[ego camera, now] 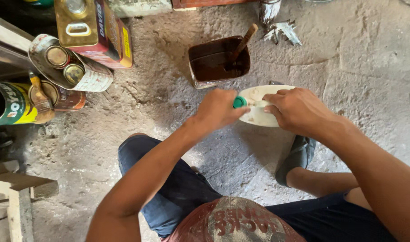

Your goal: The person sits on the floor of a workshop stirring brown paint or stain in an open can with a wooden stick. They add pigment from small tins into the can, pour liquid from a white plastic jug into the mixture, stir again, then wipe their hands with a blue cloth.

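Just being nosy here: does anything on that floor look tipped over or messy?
Yes: a white-labelled round metal can lies on its side at the left, and the brown-stained square container has a stick left standing in it.

Smooth white plastic jug [258, 114] with glossy green cap [240, 102]; shiny metal cans [70, 67]; rough matt concrete floor [348, 67]; wooden stick [243, 42].

I'm squatting in a rough workshop with a bare, stained concrete floor [357, 67]. Paint cans [70, 67] crowd the upper left, a tub of dark stain [218, 62] sits top centre, and wood scraps [17, 188] lie lower left.
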